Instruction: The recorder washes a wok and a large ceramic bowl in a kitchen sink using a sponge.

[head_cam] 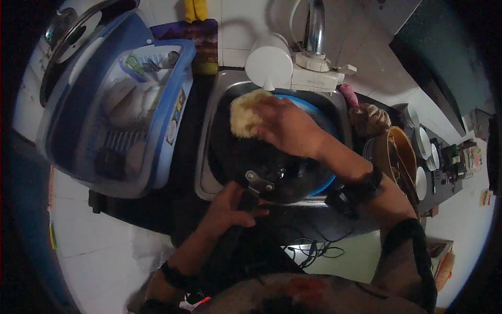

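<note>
A dark frying pan (235, 153) lies tilted in a steel sink (203, 172). My left hand (231, 208) grips its black handle (248, 201) near the riveted metal bracket (259, 181) at the sink's front edge. In my right hand (290, 127) is a pale yellow, fuzzy sponge or scrubbing cloth (243, 115), held at the far left part of the pan. A blue basin (304, 103) shows its rim behind and to the right of the pan, its rest hidden beneath. Above the sink stands a chrome faucet (315, 31) with a white water filter (269, 61) attached.
On the left is a blue dish rack (164, 129) with dishes inside and a glass pan lid (74, 43) behind it. Right of the sink are a pink cloth (348, 95), a round wooden-rimmed sieve or steamer (396, 135) and several white bowls (422, 143). Black cables (317, 249) hang below the counter.
</note>
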Demonstrator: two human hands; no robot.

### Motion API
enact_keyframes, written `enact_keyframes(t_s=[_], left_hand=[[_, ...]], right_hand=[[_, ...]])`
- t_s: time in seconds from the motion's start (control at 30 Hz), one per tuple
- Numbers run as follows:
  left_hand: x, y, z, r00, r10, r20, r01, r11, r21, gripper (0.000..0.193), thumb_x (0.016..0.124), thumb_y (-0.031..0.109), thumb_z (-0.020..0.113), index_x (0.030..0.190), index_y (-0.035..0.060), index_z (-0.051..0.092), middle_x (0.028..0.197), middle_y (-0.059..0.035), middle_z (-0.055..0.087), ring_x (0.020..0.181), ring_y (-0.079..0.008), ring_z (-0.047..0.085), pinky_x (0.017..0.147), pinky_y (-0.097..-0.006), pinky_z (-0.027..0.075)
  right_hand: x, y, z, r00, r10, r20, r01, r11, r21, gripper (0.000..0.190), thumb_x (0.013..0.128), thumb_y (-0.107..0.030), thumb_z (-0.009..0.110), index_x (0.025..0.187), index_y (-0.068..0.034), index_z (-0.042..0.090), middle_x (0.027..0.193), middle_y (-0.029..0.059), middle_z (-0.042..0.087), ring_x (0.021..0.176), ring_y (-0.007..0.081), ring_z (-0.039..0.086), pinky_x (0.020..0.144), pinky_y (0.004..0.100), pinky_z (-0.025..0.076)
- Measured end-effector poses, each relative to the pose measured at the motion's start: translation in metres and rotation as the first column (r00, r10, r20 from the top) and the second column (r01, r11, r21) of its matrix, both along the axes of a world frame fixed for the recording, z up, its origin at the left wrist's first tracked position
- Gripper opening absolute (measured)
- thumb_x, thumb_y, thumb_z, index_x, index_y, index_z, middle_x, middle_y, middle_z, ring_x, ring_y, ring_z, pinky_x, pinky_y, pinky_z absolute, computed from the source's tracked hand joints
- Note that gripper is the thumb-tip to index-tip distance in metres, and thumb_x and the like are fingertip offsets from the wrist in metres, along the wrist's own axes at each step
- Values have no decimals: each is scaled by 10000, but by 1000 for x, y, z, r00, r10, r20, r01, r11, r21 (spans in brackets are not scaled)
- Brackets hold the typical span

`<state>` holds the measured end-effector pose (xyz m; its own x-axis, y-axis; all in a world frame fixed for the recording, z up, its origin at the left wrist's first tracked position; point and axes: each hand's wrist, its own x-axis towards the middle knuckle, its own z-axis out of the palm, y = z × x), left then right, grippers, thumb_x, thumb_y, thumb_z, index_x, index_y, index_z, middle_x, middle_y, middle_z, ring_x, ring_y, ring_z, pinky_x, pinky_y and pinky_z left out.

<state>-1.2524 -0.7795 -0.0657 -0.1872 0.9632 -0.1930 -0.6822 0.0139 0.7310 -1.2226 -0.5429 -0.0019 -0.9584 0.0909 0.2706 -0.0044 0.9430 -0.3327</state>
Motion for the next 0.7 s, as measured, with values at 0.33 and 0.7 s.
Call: enact_keyframes(t_s=[0.33, 0.7], left_hand=[[0, 5, -8, 1000, -24, -19, 22, 996, -85, 885, 457, -102, 645, 1283, 10, 349, 1254, -147, 453, 1100, -344, 517, 943, -495, 441], [-9, -3, -5, 994, -32, -105, 22, 995, -96, 827, 497, -116, 574, 1282, -11, 336, 1234, -169, 456, 1101, -313, 521, 942, -449, 445]], right_hand=[[21, 167, -145, 860, -329, 391, 281, 944, 174, 368, 849, -249, 520, 1188, -115, 473, 1043, 182, 587, 910, 329, 601, 801, 424, 483], [166, 74, -96, 829, -262, 495, 2, 885, 465, 289, 756, -178, 553, 1036, -112, 572, 810, 130, 648, 676, 286, 646, 562, 372, 519]])
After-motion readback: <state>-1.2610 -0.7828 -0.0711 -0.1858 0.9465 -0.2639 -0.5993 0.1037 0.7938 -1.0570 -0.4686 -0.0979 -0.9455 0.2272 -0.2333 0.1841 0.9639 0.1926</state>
